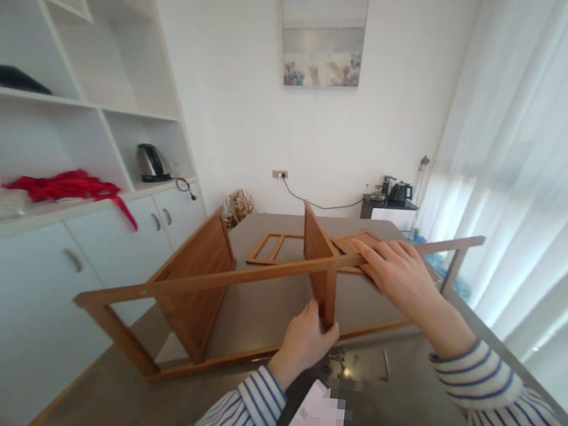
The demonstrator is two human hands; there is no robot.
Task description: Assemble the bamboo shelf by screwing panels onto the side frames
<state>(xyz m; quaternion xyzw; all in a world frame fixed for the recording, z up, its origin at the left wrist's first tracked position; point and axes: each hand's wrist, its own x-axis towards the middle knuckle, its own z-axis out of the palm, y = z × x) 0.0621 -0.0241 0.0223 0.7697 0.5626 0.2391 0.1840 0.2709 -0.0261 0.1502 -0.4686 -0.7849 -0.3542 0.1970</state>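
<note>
A partly assembled wooden shelf frame (252, 275) lies on its side on the grey table, with one slatted shelf panel (198, 265) at its left and another shelf panel (316, 249) near its middle. My left hand (304, 339) grips the lower edge of the middle panel, thumb on one side and fingers on the other. My right hand (401, 274) is wrapped over the upper rail, just right of the joint with that panel. Small screws (337, 362) and an Allen key (386, 365) rest on the table beyond my left hand.
Farther back on the table (255, 304) lie a small wooden frame (275, 248) and another wooden panel (361, 242). A white paper (312, 416) is close to me. White cabinets (105, 243) stand at left, a sheer curtain (534, 163) hangs at right.
</note>
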